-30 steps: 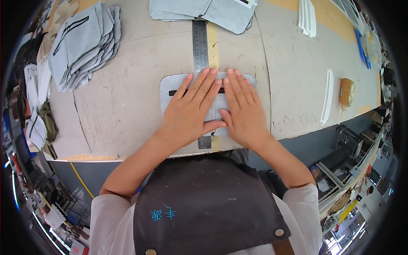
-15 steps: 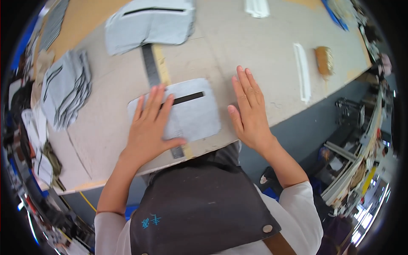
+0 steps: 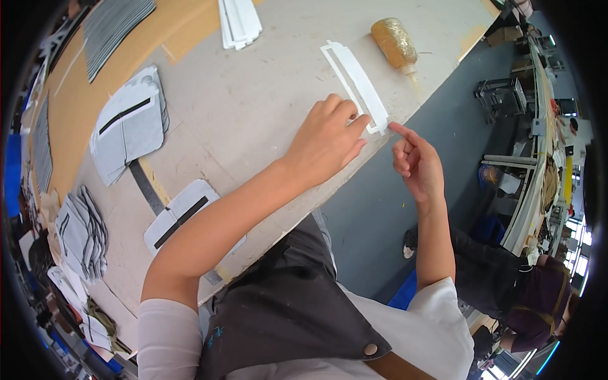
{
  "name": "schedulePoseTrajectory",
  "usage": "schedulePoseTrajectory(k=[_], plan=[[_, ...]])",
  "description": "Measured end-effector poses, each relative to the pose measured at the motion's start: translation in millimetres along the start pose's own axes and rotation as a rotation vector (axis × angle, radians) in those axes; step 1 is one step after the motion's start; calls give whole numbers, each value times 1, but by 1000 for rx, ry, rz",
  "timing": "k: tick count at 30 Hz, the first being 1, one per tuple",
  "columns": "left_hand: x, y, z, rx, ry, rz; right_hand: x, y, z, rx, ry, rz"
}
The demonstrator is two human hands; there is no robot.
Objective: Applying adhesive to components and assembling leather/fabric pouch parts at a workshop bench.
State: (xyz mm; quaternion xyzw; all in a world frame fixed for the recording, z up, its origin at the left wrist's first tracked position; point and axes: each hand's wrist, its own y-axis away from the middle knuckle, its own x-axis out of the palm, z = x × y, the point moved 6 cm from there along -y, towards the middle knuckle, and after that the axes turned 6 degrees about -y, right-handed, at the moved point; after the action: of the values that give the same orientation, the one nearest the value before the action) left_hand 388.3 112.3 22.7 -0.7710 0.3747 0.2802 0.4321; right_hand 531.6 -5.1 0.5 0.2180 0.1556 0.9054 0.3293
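Note:
A long narrow white strip with a slot cut along it (image 3: 362, 76) lies near the table's right edge. My left hand (image 3: 326, 139) is over the table by the strip's near end, fingers bent, index fingertip at its side, thumb apart. From beyond the table edge, my right hand (image 3: 419, 166) stretches its index finger to the small tab at that end; its other fingers are curled. Neither hand visibly grips the strip. A grey fabric panel with a black slot (image 3: 183, 212) lies flat, partly hidden under my left forearm.
A bottle of amber liquid (image 3: 394, 44) lies beyond the strip. More white strips (image 3: 240, 25) are at the far edge. Stacked grey panels (image 3: 130, 126) and a loose pile (image 3: 81, 234) lie left. Another person (image 3: 532, 297) is at the lower right, beyond the table.
Both hands have left the grey panel area; the left hand has crossed rightward to the white strip and bent its fingers. The right now points at the strip's end. The view has turned right.

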Motion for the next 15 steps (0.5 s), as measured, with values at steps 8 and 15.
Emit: schedulePoseTrajectory(k=[8,15], plan=[[44,-34,-3,4,-96,5,-9,-19,-19,316,-586,247],[31,-36,9,-175,-46,-198,7,-18,-8,184,-376,205]])
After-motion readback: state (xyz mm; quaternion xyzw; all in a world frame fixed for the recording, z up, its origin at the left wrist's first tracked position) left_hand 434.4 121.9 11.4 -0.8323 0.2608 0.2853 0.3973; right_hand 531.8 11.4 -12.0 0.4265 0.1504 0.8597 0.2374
